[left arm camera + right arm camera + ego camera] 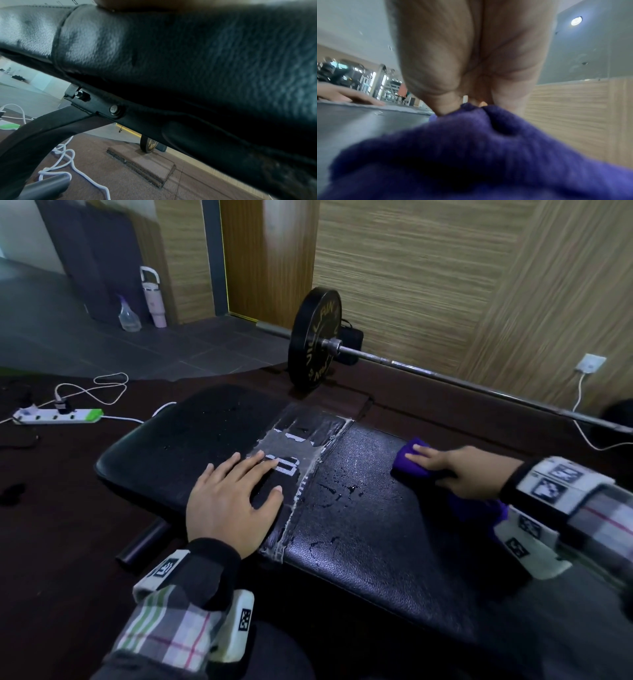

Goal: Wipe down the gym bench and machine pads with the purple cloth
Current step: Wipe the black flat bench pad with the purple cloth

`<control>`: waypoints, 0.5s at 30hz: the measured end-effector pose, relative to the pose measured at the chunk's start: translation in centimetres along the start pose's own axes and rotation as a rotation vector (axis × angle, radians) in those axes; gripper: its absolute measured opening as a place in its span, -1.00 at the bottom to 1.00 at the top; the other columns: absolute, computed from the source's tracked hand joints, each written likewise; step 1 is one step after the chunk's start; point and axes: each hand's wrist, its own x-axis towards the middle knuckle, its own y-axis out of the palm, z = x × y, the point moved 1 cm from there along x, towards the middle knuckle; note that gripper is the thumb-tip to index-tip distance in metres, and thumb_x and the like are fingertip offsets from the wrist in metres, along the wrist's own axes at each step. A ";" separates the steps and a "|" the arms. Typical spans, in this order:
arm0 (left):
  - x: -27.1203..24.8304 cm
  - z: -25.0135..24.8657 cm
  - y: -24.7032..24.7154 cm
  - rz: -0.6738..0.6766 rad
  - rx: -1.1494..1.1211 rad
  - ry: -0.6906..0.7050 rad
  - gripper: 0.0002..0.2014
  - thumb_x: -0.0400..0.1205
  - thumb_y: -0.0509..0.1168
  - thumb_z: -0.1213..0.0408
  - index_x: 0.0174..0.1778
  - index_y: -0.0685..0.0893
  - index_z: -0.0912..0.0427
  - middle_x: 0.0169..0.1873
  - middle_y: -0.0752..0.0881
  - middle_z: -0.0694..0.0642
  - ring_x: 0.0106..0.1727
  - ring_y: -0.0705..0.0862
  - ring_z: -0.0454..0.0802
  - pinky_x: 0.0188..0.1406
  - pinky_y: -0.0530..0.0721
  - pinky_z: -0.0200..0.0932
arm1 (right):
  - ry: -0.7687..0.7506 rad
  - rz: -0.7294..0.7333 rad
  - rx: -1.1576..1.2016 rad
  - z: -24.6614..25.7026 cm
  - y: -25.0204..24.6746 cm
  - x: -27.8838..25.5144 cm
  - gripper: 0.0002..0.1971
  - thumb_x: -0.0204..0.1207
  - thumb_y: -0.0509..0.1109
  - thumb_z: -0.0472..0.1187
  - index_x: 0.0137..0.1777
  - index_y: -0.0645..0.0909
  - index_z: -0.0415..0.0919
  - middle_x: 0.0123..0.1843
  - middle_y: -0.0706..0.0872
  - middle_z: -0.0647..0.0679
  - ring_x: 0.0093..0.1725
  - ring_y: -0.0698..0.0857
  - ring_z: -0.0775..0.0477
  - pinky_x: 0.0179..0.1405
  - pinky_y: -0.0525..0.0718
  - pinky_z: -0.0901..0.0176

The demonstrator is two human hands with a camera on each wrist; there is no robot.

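A black padded gym bench (pixel 359 508) runs across the head view, with wet spots and a worn taped seam in its middle. My left hand (pixel 236 494) lies flat on the pad beside that seam, fingers spread and straight. My right hand (pixel 455 470) presses the purple cloth (pixel 411 467) onto the far right part of the pad, fingers extended over it. In the right wrist view the purple cloth (pixel 471 155) bunches under the palm (pixel 471 54). The left wrist view shows only the bench's side padding (pixel 171 54) and its black frame (pixel 51 128).
A barbell (pixel 445 374) with a black weight plate (pixel 313 337) lies on the floor behind the bench. A power strip (pixel 58 416) with white cables sits on the floor at left. A spray bottle (pixel 128 314) and a tumbler (pixel 152 297) stand by the wall.
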 end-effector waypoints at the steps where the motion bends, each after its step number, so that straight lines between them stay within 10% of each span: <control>1: 0.0 0.0 0.0 0.002 0.002 0.000 -0.48 0.53 0.02 -0.21 0.35 0.62 -0.28 0.41 0.57 -0.25 0.54 0.43 -0.09 0.58 0.20 0.03 | 0.040 0.000 -0.033 0.0 -0.2 0.8 -0.28 0.59 0.22 -0.27 0.63 -0.03 0.18 0.66 -0.06 0.15 0.53 0.39 -0.11 0.47 0.22 0.28; 6: 0.0 0.0 -0.1 0.005 0.003 0.003 -0.48 0.53 0.00 -0.22 0.36 0.61 -0.27 0.41 0.57 -0.24 0.54 0.43 -0.08 0.58 0.23 0.06 | 0.014 0.003 -0.081 3.2 -0.7 2.6 -0.30 0.60 0.20 -0.25 0.64 -0.03 0.18 0.69 -0.07 0.07 0.51 0.39 -0.22 0.51 0.28 0.12; 15: 0.1 -0.1 0.0 0.005 0.000 -0.006 -0.46 0.51 0.00 -0.22 0.36 0.61 -0.28 0.42 0.57 -0.25 0.54 0.42 -0.09 0.59 0.21 0.04 | -0.129 0.028 0.133 2.7 1.0 -4.4 -0.31 0.57 0.29 -0.26 0.54 0.10 0.35 0.55 -0.03 0.44 0.54 0.30 0.18 0.46 0.16 0.46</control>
